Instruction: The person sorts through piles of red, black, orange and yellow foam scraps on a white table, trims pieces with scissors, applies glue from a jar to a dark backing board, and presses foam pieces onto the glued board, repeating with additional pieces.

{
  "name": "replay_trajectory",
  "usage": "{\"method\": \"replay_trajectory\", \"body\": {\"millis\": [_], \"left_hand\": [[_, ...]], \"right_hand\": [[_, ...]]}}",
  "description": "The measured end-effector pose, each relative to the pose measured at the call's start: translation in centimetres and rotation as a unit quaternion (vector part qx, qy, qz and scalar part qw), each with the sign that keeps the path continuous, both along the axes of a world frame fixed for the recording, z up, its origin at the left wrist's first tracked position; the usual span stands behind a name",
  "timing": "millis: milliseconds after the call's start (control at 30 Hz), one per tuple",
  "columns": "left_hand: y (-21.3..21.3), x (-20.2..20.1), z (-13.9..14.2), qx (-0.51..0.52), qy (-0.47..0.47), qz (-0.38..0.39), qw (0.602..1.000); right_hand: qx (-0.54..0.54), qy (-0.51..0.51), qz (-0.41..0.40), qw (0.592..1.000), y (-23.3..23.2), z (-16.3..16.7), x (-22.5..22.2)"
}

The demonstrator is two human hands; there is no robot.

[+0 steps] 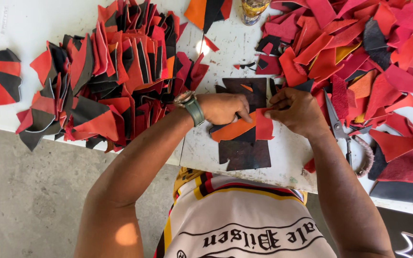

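Head view: left hand (pixel 223 108) presses the orange strip (pixel 235 129) onto the dark backing piece (pixel 244 154) at table centre; right hand (pixel 296 111) pinches the red scrap (pixel 264 125) beside it. Big stack of assembled patches (pixel 115 76) left looks done; loose scraps (pixel 359 52) right remain, scissors (pixel 342 131) idle

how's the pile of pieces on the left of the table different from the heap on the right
The left pile of red, orange and black patchwork pieces is made of joined multi-colour panels, overlapped in rows; the right heap of loose red and orange scraps is mostly single-colour offcuts lying jumbled. The left pile shows much black; the right heap is mainly red. Metal scissors lie at the right heap only. Both rest on the white table.
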State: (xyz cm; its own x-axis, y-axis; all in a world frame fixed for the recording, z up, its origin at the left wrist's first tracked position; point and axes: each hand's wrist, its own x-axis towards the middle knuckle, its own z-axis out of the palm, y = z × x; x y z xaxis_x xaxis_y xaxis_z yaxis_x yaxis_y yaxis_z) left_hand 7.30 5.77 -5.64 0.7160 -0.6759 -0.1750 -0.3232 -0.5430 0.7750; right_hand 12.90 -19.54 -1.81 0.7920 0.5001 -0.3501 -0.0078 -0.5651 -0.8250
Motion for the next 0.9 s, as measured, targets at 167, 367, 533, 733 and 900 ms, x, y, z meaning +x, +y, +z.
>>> {"method": "replay_trajectory", "body": {"millis": [167, 367, 533, 733, 900], "left_hand": [[-1.9, -5.3, 2.6, 0.051, -0.083, 0.078, 0.992], [-4.1, -10.4, 6.6, -0.045, -0.071, 0.262, 0.961], [-4.6, -10.0, 7.8, -0.025, -0.045, 0.299, 0.953], [-4.6, -5.4, 7.0, 0.057, -0.097, 0.297, 0.948], [-6.5, 7.1, 3.1, -0.016, -0.275, 0.380, 0.883]], "right_hand": [[0.005, -0.081, 0.017, 0.997, 0.4, 0.8, -1.4], [0.003, -0.146, -0.023, 0.989, -1.4, 3.4, -6.2], [0.052, -0.112, -0.106, 0.987, -4.6, 3.6, -8.5], [0.017, -0.145, -0.196, 0.970, -6.5, 3.9, -9.0], [-0.063, -0.371, -0.162, 0.912, -6.3, 5.2, -8.3]]}}
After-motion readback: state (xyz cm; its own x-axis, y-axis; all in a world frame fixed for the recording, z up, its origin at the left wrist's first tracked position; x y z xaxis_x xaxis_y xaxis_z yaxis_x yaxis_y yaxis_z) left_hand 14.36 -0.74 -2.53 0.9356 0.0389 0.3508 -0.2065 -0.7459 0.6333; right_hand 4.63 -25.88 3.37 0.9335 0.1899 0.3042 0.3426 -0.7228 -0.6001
